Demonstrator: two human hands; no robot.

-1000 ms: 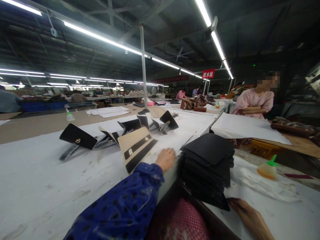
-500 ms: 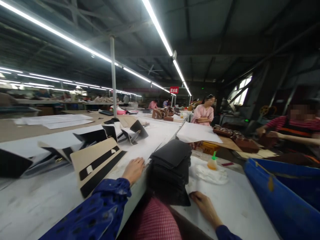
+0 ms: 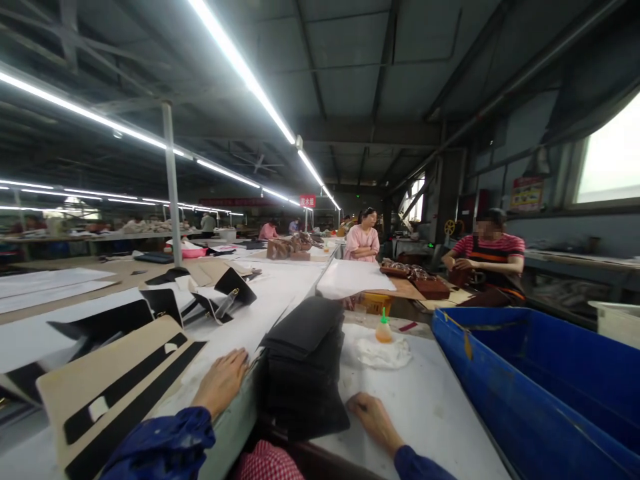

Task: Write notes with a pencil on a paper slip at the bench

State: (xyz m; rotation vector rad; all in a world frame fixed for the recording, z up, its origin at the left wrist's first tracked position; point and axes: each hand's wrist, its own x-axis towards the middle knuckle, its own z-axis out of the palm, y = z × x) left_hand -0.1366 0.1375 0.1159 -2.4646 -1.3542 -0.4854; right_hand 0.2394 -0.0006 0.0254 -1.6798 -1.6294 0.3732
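My left hand [image 3: 223,381] lies flat on the edge of the white-covered table, fingers stretched out and holding nothing. Between my hands rises a tall stack of black sheet pieces [image 3: 305,360], their material unclear. Beside its lower right corner, my right hand [image 3: 373,417] rests on the white surface with its fingers curled in. Nothing shows in that hand; its fingertips are close to the stack, and I cannot tell if they touch. Left of my left hand stands a beige panel with black strips [image 3: 125,393]. Folded black pieces [image 3: 235,287] stand behind it.
A small bottle with a green tip [image 3: 384,330] and amber liquid stands on a crumpled white cloth [image 3: 385,353]. A large blue bin [image 3: 530,387] flanks the right side. Farther back are a person in pink [image 3: 363,240] and a person in a striped top [image 3: 487,257].
My view has swung to the right and tilted up, so the tables and stack appear shifted left. More of the blue bin shows. Both hands remain in about the same places.
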